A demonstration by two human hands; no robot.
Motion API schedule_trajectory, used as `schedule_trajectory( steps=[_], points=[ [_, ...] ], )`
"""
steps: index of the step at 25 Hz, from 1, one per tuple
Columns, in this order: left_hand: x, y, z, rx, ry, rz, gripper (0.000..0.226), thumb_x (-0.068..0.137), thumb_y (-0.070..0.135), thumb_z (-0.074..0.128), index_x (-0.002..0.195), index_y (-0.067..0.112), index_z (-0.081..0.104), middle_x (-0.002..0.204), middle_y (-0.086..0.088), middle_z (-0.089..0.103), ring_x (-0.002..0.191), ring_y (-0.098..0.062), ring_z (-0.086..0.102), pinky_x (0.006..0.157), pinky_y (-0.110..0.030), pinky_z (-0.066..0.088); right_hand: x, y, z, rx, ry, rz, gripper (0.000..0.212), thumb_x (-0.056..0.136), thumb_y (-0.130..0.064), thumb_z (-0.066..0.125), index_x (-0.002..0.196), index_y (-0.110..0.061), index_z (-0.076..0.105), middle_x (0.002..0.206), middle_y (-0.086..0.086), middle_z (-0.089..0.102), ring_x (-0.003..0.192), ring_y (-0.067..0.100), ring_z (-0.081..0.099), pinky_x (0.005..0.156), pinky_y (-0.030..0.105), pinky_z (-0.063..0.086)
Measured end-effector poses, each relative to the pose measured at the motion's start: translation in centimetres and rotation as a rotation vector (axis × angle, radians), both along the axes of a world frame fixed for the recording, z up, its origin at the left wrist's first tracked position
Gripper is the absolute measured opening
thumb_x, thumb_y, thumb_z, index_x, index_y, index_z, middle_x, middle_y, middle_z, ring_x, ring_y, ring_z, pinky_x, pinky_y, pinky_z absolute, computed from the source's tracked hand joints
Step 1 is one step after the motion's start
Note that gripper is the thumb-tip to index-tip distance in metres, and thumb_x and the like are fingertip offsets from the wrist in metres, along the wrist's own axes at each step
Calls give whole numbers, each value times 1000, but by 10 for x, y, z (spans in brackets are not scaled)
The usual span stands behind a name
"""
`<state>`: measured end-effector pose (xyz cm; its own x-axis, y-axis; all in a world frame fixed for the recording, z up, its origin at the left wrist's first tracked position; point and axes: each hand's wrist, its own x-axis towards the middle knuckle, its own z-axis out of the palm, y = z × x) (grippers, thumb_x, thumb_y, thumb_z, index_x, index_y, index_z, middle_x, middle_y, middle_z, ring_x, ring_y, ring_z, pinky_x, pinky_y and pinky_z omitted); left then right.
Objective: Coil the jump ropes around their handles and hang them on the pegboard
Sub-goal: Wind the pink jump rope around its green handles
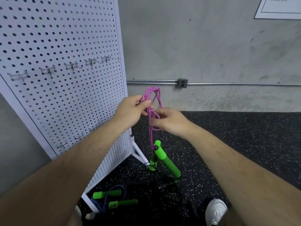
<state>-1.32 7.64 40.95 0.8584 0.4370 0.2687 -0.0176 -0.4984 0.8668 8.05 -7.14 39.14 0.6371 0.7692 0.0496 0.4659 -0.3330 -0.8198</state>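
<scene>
A pink braided jump rope [153, 95] is gathered in loops in front of me. My left hand [132, 111] pinches the loops near their top, and my right hand [171, 121] grips the strands just below. Two strands hang down to the rope's pair of green handles [162, 159], which dangle above the floor. The white pegboard [65, 46] stands at the left with a row of bare metal hooks [48, 70] at mid height and a few more hooks [78, 136] lower down.
On the speckled black floor lie a blue rope with green handles [114, 198] and a black jump rope [164, 186] in a tangle. The pegboard's white foot [138, 152] juts out near them. My white shoe [215, 211] is at the bottom right. Behind is a concrete wall [211, 46].
</scene>
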Motion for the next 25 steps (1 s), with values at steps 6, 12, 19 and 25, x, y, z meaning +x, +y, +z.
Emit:
schedule_trajectory(
  steps=[6, 12, 19, 25],
  points=[
    [-1, -1, 1, -103, -73, -17, 13, 102, 23, 59, 107, 25, 71, 100, 6, 78, 90, -25, 74, 94, -48, 56, -3, 10, -7, 38, -16, -80, 18, 91, -26, 74, 86, -9, 73, 74, 4, 75, 64, 20, 69, 79, 42, 59],
    [-5, -7, -13, -188, 3, -110, 22, 106, 27, 49, 114, 24, 70, 108, 1, 76, 101, -18, 72, 92, -32, 57, 0, 15, 4, 269, -58, -142, 18, 92, -19, 71, 75, -24, 74, 71, 4, 73, 67, 30, 71, 76, 48, 60],
    [0, -16, -45, 134, 269, -125, 8, 98, 29, 65, 95, 28, 72, 98, -3, 75, 94, -24, 70, 93, -45, 54, 2, 9, 16, 397, -2, -183, 20, 96, -16, 66, 78, -8, 68, 68, 9, 67, 58, 14, 64, 68, 35, 59],
    [4, -15, -29, 46, 124, -13, 15, 102, 18, 57, 95, 11, 69, 93, -7, 72, 78, -15, 69, 61, -16, 54, 14, -7, -1, 96, -170, -171, 11, 93, -25, 68, 86, -17, 70, 74, -5, 68, 65, 8, 60, 68, 28, 52]
  ],
)
